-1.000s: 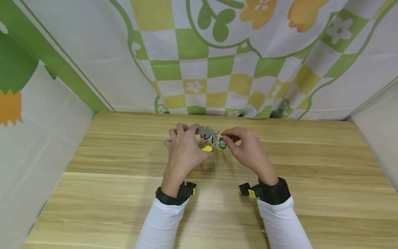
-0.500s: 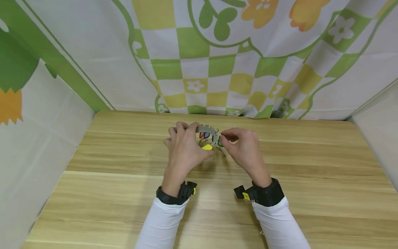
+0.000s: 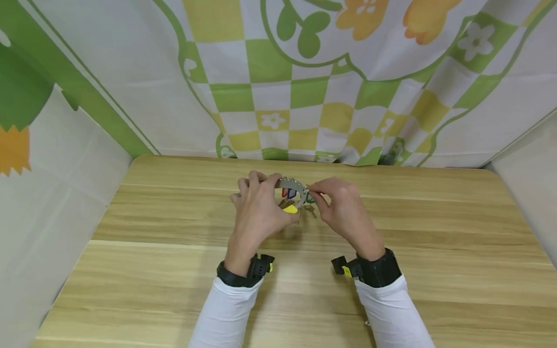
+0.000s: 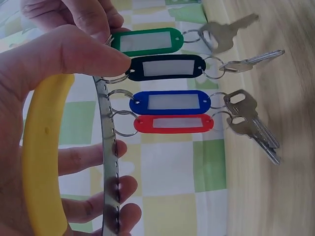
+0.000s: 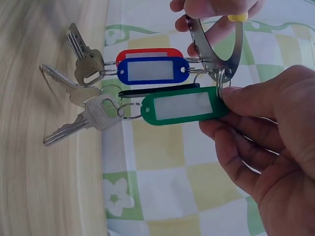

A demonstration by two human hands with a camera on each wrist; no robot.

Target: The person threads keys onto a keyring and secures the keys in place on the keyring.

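My left hand (image 3: 261,208) grips the yellow handle (image 4: 47,152) of a curved grey metal key holder (image 3: 292,183) with small holes along its edge. From its band hang a red key tag (image 4: 173,130), a blue key tag (image 4: 170,109) and a black key tag (image 4: 140,74) on split rings, each with a key. Thumb and fingers of my right hand (image 3: 345,208) pinch the split ring (image 5: 220,81) of a green key tag (image 5: 179,105), right at the end of the band. A silver key (image 5: 101,118) dangles from the green tag. The left thumb partly covers the black tag in the left wrist view.
Both hands work above a light wooden table (image 3: 165,270), towards its back edge. Behind it hangs a green, yellow and white checked curtain (image 3: 304,96). A pale sheet (image 3: 87,193) closes off the left side.
The right hand has shifted slightly left, bringing the green tag's ring from beside the metal band to its end. The green tag has turned in the fingers. The left hand stays nearly still.
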